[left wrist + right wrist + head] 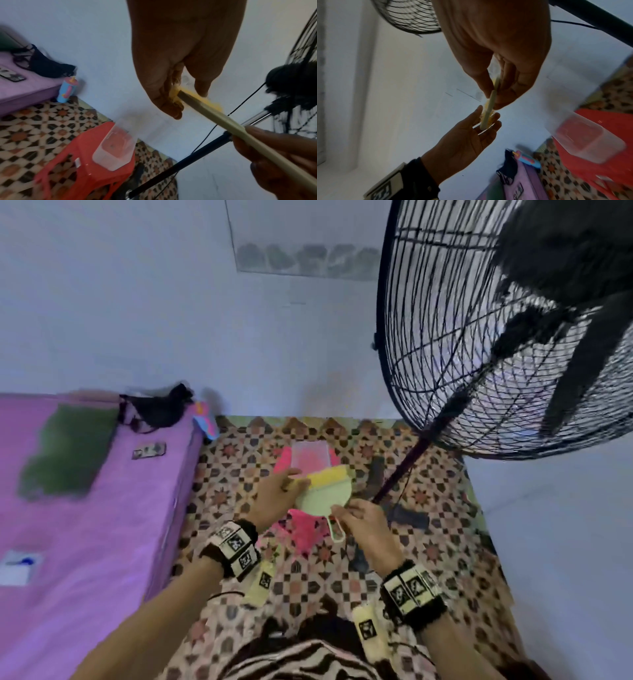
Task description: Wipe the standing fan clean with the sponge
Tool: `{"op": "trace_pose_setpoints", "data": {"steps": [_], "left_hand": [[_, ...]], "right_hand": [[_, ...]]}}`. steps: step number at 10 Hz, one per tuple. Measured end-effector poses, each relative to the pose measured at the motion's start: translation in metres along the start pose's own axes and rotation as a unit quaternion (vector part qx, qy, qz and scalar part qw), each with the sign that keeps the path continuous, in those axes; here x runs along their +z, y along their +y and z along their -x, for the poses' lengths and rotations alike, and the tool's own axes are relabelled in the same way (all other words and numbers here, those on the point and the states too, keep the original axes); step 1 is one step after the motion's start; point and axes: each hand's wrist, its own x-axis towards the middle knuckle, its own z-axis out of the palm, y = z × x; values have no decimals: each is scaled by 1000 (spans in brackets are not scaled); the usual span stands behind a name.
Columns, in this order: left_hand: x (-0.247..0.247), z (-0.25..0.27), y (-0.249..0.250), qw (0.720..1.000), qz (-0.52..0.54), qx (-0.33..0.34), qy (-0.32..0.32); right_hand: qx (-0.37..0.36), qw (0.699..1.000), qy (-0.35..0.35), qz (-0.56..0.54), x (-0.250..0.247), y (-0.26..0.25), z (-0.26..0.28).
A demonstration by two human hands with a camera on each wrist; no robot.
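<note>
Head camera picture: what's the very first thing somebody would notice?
Probably the big black fan filling the top right, then the bright pink-purple bed on the left. In the middle, the left hand holds a yellow sponge against a pale green paddle, while the right hand pinches its handle.

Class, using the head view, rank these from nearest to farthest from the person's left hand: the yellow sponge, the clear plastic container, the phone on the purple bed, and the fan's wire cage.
1. Yellow sponge: held in the left hand itself.
2. Clear plastic container: just beyond the hand, on the red stool.
3. Phone: off to the left, on the bed.
4. Fan's wire cage: up and to the right.
</note>
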Motion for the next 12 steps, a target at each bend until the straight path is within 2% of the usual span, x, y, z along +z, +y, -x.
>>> {"op": "trace_pose_setpoints", "data": {"steps": [1, 2, 3, 4, 5, 7, 8, 9, 10, 11, 12], "left_hand": [[14, -22, -34, 994, 42, -105, -14], [28, -47, -70, 983, -35, -171, -47], [39, -76, -97, 975, -119, -168, -87], [46, -114, -115, 969, -156, -160, -102], [56, -159, -147, 962, -216, -133, -97], [78, -219, -221, 937, -289, -97, -168], [79, -226, -238, 936, -317, -55, -145], [76, -228, -240, 927, -356, 4, -116], [69, -228, -233, 918, -372, 16, -137], [54, -230, -230, 921, -348, -9, -173], [37, -214, -230, 902, -364, -48, -225]], "right_hand": [[47, 999, 14, -15, 10, 29, -36], [90, 995, 29, -18, 23, 60, -77], [127, 991, 48, -11, 37, 77, -114], [141, 988, 51, 32, 49, 90, -164], [124, 987, 63, 75, 63, 107, -219], [161, 982, 58, 85, 101, 162, -324], [176, 977, 45, 109, 118, 197, -362], [168, 967, 48, 183, 127, 203, -373], [168, 933, 15, 318, 133, 195, -374], [135, 921, 21, 365, 132, 177, -369], [120, 909, -9, 400, 119, 163, -339]]}}
